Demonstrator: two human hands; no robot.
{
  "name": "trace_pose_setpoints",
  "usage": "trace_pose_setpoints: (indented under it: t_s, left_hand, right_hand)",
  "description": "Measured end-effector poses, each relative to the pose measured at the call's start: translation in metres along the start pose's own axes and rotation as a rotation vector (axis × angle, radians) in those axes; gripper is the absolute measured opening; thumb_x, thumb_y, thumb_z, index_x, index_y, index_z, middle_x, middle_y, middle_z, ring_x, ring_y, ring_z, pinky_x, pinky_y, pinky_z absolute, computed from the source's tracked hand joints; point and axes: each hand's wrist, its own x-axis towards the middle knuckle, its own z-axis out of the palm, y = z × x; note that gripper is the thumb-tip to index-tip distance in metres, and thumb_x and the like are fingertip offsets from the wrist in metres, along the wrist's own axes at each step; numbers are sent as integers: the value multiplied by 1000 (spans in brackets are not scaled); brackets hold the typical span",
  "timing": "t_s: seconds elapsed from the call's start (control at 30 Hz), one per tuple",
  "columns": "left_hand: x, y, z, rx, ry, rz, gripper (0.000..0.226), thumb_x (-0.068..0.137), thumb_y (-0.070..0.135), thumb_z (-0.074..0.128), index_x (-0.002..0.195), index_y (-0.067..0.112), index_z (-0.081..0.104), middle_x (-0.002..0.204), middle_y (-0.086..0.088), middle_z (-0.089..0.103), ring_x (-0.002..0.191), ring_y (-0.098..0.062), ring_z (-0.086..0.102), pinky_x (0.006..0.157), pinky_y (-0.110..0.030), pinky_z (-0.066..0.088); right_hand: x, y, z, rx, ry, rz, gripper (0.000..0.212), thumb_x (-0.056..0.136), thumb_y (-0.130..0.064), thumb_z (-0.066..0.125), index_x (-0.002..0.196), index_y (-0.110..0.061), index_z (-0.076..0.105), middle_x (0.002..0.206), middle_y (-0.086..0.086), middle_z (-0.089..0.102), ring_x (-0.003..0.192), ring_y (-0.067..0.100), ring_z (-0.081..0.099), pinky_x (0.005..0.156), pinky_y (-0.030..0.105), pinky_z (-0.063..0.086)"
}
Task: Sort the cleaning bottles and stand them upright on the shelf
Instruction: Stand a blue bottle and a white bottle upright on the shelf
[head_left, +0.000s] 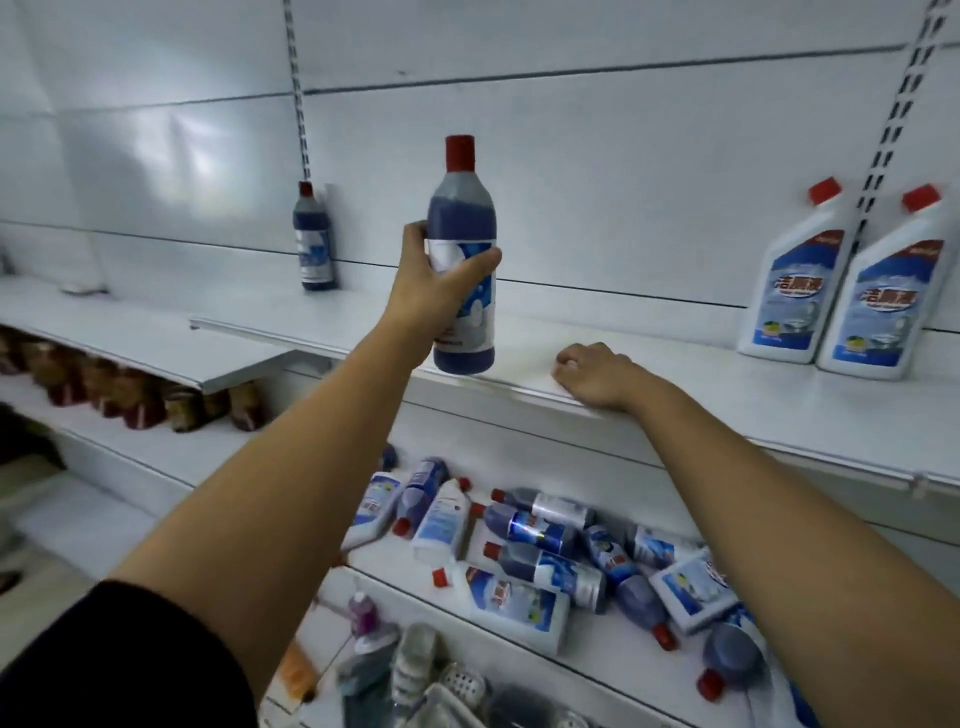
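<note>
**Blue bottle held upright above the upper shelf**

Far left, brown packets (130, 395) sit in a row on a low shelf. Further right, one dark blue bottle with a red cap (314, 244) stands upright at the back of the upper shelf (675, 400), against the white wall panel. Next comes the left hand (436, 291), raised, with fingers and thumb wrapped round the label of a second blue bottle (462, 218). This bottle is upright, red cap on top, its base just above the shelf's front edge. To its right, the right hand (597, 371) rests on the shelf's front edge, fingers curled under and holding nothing. Far right, two white bottles with red caps (795, 280) stand side by side on the same shelf, touching. Below, on the lower shelf, a heap of blue and white bottles (545, 545) lies tipped over.
</note>
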Motion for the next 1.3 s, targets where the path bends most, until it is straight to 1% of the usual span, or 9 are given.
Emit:
trace_pose_setpoints:
  t_s: [0.13, 0.27, 0.4, 0.53, 0.73, 0.97, 1.17, 1.23, 1.3]
  left_hand:
    - [24, -26, -70, 1, 71, -9, 63, 83, 33, 76, 133, 27, 38, 113, 7, 61, 97, -12, 64, 92, -42, 54]
    - [51, -47, -127, 2, 140, -33, 58, 83, 33, 77, 125, 32, 36, 118, 3, 61, 106, -21, 65, 97, -49, 53]
    - [82, -69, -170, 7, 198, -28, 62, 84, 32, 76, 130, 27, 36, 119, 1, 61, 105, -20, 65, 95, -46, 54]
    - [122, -90, -197, 23, 209, -22, 64, 84, 32, 76, 134, 26, 34, 121, 2, 60, 106, -21, 64, 96, -45, 53]
    - [200, -124, -223, 105, 160, -18, 64, 86, 30, 75, 135, 26, 35, 128, 4, 56, 114, -23, 60, 102, -48, 50]
    - [273, -162, -233, 123, 79, -54, 61, 84, 27, 77, 131, 23, 40, 127, 3, 57, 115, -24, 61, 98, -45, 52]
    - [327, -182, -226, 253, -21, 27, 60, 81, 26, 80, 129, 21, 44, 126, 4, 57, 120, -25, 59, 97, -47, 53]
    - [343, -193, -223, 325, -19, 67, 63, 79, 35, 81, 129, 19, 46, 129, 0, 57, 122, -26, 57, 99, -46, 52]
    - [358, -203, -222, 610, 31, 157, 74, 75, 56, 77, 130, 18, 46, 133, -6, 50, 125, -30, 48, 103, -47, 45]
  right_hand:
    - [36, -70, 24, -11, -2, -30, 51, 96, -44, 36, 144, -28, 42, 150, 10, 37, 132, 38, 40, 108, 41, 33]
    - [70, -130, 44, -47, -8, -74, 54, 96, -47, 35, 147, -27, 38, 152, 12, 35, 133, 38, 39, 109, 44, 33]
    - [101, -178, 63, -90, -19, -107, 57, 98, -48, 30, 150, -24, 32, 154, 13, 31, 134, 40, 37, 109, 44, 31]
    - [131, -218, 79, -125, -38, -141, 58, 99, -48, 26, 152, -26, 27, 157, 11, 25, 137, 39, 33, 111, 46, 27]
    - [181, -277, 97, -145, -92, -201, 60, 99, -53, 22, 154, -29, 21, 161, 6, 19, 142, 35, 27, 115, 50, 23]
    - [222, -305, 102, -161, -161, -205, 62, 99, -59, 22, 155, -33, 17, 163, 2, 13, 147, 31, 20, 118, 52, 16]
    - [224, -304, 104, -147, -172, -208, 59, 99, -58, 23, 154, -35, 18, 163, 0, 13, 148, 27, 16, 119, 50, 13]
    - [223, -304, 105, -138, -164, -205, 59, 99, -58, 23, 153, -35, 18, 163, -1, 13, 148, 25, 15, 119, 50, 12]
    - [223, -304, 106, -129, -151, -193, 59, 99, -58, 24, 153, -36, 19, 162, -2, 14, 148, 23, 15, 119, 48, 12]
